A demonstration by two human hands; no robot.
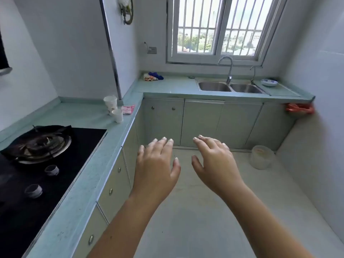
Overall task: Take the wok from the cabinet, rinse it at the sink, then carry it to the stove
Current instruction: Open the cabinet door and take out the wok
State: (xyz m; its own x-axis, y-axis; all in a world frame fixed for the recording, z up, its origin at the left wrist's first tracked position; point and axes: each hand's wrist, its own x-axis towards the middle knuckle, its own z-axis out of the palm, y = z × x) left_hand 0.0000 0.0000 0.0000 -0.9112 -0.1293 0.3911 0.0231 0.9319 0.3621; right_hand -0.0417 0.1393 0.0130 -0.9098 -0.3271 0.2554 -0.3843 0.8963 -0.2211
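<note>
1. My left hand (pixel 157 164) and right hand (pixel 214 161) are both out in front, fingers spread, holding nothing.
2. Can't see the wok anywhere; the cabinet (pixel 202 121) doors under the sink (pixel 230 87) are all closed.
3. Sink has two basins and two taps.
4. Stove (pixel 42 146) sits left on the bench (pixel 89 116); one burner and two knobs show; two paper cups (pixel 113 108) sit behind it.

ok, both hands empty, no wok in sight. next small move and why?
Probably reach for a cabinet door under the sink and pull it open. Both the left hand and right hand hover open and empty, every door looks shut, and the stove burner sits bare. Which cabinet holds the wok can't be told from here.
</note>
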